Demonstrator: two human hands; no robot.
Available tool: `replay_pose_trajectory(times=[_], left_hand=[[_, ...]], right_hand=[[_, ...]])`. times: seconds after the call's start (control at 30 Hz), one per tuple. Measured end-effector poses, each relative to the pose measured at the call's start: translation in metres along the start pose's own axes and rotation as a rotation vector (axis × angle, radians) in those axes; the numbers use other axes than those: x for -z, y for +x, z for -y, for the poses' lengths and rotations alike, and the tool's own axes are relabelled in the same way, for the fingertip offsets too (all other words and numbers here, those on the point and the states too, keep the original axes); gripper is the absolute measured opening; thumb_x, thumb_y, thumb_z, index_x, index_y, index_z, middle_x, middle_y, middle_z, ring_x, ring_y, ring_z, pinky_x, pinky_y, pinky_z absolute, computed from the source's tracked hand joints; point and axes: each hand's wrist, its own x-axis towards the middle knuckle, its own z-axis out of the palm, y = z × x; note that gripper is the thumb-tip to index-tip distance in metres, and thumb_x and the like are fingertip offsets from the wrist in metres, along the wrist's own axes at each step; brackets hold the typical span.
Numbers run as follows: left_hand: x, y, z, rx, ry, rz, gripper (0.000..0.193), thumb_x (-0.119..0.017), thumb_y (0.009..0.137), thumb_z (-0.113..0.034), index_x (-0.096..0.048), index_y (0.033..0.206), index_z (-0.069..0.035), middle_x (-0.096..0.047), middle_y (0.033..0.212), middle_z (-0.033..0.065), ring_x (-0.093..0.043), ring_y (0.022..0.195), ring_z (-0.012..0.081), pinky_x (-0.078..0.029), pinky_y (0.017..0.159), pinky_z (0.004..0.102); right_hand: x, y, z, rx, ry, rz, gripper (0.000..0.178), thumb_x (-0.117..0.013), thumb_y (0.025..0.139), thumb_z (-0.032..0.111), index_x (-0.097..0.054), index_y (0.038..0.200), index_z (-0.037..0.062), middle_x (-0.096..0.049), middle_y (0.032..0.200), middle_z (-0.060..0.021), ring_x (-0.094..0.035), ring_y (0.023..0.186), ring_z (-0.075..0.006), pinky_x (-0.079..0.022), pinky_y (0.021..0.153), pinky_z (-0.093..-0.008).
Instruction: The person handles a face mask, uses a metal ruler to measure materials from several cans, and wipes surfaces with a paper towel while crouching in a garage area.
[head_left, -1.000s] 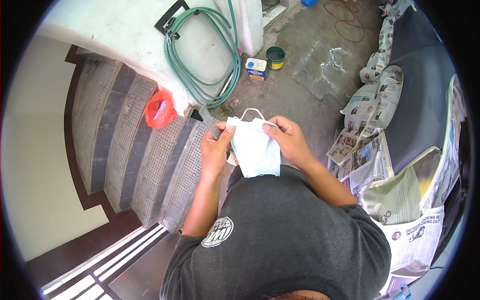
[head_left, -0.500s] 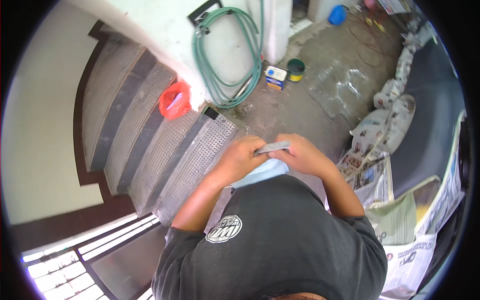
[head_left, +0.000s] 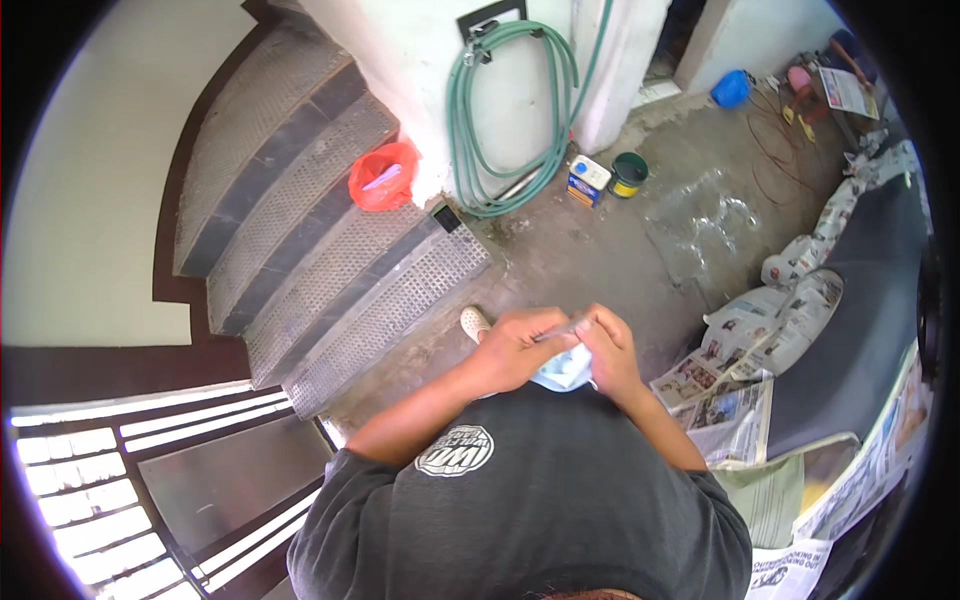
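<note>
In front of my chest, my left hand (head_left: pixel 518 345) and my right hand (head_left: pixel 612 350) meet with bent, closed fingers. Between their fingertips is a small grey folded strip (head_left: pixel 578 326), mostly covered by the fingers; its material is hard to tell. A crumpled light-blue sheet (head_left: pixel 565 371) shows just below the hands, against my dark shirt. Whether the fingers also touch that sheet is hidden. Beyond my left forearm, one pale clog (head_left: pixel 474 322) is visible on the floor.
Grey steps (head_left: pixel 385 305) rise on the left, carrying a red plastic bag (head_left: pixel 384 178) and a dark phone-like object (head_left: pixel 445 217). A green hose (head_left: pixel 462 130) hangs on the wall. Ahead stand a jug (head_left: pixel 588 181) and a green can (head_left: pixel 628 175). Newspaper (head_left: pixel 725 415) covers a dark vehicle's edges on the right.
My view has turned, so the surroundings shift. Both hands sit lower in the picture and closer together, covering more of the grey strip. A clog and a crouching person's limbs have come into view.
</note>
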Motion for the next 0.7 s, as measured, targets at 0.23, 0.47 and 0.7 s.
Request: replay_pose_trajectory(times=[0.23, 0.47, 0.7], left_hand=[[0.028, 0.014, -0.011, 0.237, 0.140, 0.262, 0.023, -0.072, 0.092, -0.018, -0.059, 0.085, 0.000, -0.050, 0.071, 0.0023, -0.044, 0.069, 0.0084, -0.038, 0.059, 0.0304], [0.011, 0.007, -0.027, -0.014, 0.186, 0.380, 0.021, -0.076, 0.086, -0.017, -0.064, 0.085, 0.000, -0.054, 0.069, 0.0153, -0.049, 0.061, 0.0253, -0.042, 0.059, 0.0364], [0.009, 0.004, -0.071, 0.080, 0.258, 0.595, 0.019, -0.074, 0.091, -0.017, -0.070, 0.100, 0.000, -0.064, 0.075, 0.0075, -0.057, 0.071, 0.0078, -0.047, 0.065, 0.0285]], right_hand=[[0.016, 0.015, 0.038, 0.298, -0.513, 0.308, 0.021, -0.060, 0.099, 0.020, -0.058, 0.085, 0.0048, -0.055, 0.071, -0.0049, -0.056, 0.066, -0.0206, -0.043, 0.060, -0.0353], [0.025, -0.005, 0.084, 0.314, -0.793, 0.510, 0.023, -0.062, 0.096, 0.023, -0.056, 0.087, 0.0036, -0.058, 0.076, -0.0176, -0.058, 0.069, -0.0369, -0.046, 0.064, -0.0451], [0.020, -0.025, 0.084, 0.149, -0.306, 0.654, 0.033, -0.056, 0.104, 0.025, -0.051, 0.084, -0.0003, -0.045, 0.070, -0.0049, -0.041, 0.069, -0.0085, -0.038, 0.062, -0.0306]])
